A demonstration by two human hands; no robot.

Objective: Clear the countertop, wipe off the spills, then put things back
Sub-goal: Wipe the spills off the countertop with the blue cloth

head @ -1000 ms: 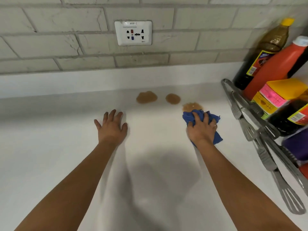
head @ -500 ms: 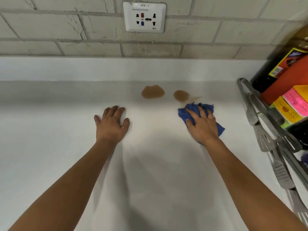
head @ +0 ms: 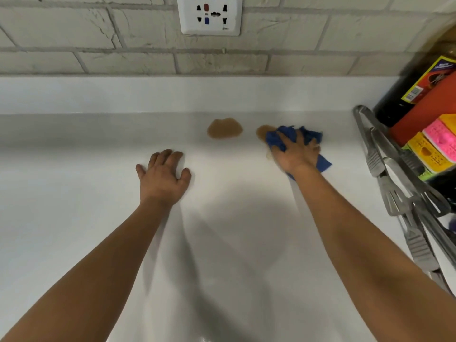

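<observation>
Head view: two bare forearms reach from the near edge of the counter (head: 74, 193) toward its back edge.
Right hand (head: 296, 154): palm down on the cloth (head: 283, 137), fingers spread and bent over its bunched folds, pressing it flat to the counter; arm stretched nearly straight.
Left hand (head: 164, 176): palm down on bare counter, fingers relaxed and close together, thumb out to the right, holding nothing; arm also extended, angled in from the lower left.
Cloth: one, blue, crumpled, near the back edge right of centre; one corner sticks out from under the right side of the palm.
Spills: two brown puddles in sight. The left spill (head: 224, 128) lies whole near the back edge, between the hands and farther back. The right spill (head: 262, 131) is half covered by the cloth's left edge. A faint smear shows at the cloth's near-left edge.
Tongs (head: 385, 169): metal, lying along the right edge, handles overlapping; the count is unclear, at least two pairs.
Bottles: two at the back right corner, a dark bottle (head: 394, 104) with a yellow label and a red bottle (head: 419, 114) leaning against it.
Packets: a yellow packet (head: 427, 154) and a pink packet (head: 441, 139), just behind the tongs.
Socket (head: 211, 14): one white plate on the brick wall, above the left spill.
</observation>
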